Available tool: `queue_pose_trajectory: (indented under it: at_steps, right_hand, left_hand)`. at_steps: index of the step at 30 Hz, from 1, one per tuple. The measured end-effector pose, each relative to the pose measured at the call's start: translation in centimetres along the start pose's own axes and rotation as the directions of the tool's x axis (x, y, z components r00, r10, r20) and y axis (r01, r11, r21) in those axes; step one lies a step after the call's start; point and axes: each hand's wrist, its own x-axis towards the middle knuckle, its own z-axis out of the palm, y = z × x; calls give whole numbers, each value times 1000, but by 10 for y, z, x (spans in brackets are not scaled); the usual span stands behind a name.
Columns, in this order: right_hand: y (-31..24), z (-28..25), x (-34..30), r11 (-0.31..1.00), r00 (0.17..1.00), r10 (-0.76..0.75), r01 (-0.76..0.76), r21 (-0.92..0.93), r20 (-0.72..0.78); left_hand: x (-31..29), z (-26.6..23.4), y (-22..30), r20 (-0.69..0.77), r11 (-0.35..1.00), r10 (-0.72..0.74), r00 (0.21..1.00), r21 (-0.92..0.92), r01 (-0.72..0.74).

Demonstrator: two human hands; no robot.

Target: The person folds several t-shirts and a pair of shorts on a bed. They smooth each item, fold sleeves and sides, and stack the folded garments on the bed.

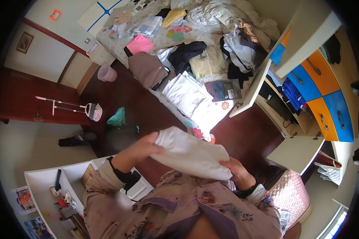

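Note:
A folded white cloth point(191, 153), its exact kind not plain from here, is held up in front of my body. My left hand point(149, 144) grips its left end, fingers closed on the fabric. At the cloth's right end my right hand point(237, 170) pinches the lower corner. Beyond it, on the near part of the bed, lies a stack of folded white clothes point(189, 93). Next to that stack are a dark garment in a clear bag point(227, 91), a folded brown garment point(146, 71) and a black garment point(186, 55).
The bed point(175, 35) carries several more clothes and a rumpled white quilt point(211, 16). On the right, wardrobe doors point(253, 89) stand open beside blue and orange drawers point(323, 95). A pink bin point(107, 73), a dustpan point(93, 112) and a pink quilted chair point(290, 191) are around me.

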Motion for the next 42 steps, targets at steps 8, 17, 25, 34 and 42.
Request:
queue_pose_trajectory:
  at_steps: [8, 17, 25, 34, 42]
  right_hand:
    - [-68, 15, 122, 747, 859, -484, 308, -590, -164]
    - [-51, -36, 262, 180, 672, -671, -262, -948, -313]
    - [-38, 18, 338, 196, 709, -567, -378, -905, -419]
    - [-41, 75, 422, 349, 815, -525, -56, -935, -245]
    - [-15, 145, 426, 505, 957, -201, -82, -859, -210]
  left_hand:
    - [126, -72, 48, -68, 642, 304, 950, 752, -152]
    - [259, -188, 51, -176, 430, 267, 947, 901, 47]
    - [259, -265, 78, 49, 421, 430, 901, 872, -248]
    - [162, -289, 87, 45, 606, 410, 911, 733, -309]
    - [83, -345, 56, -41, 801, 167, 985, 588, -111]
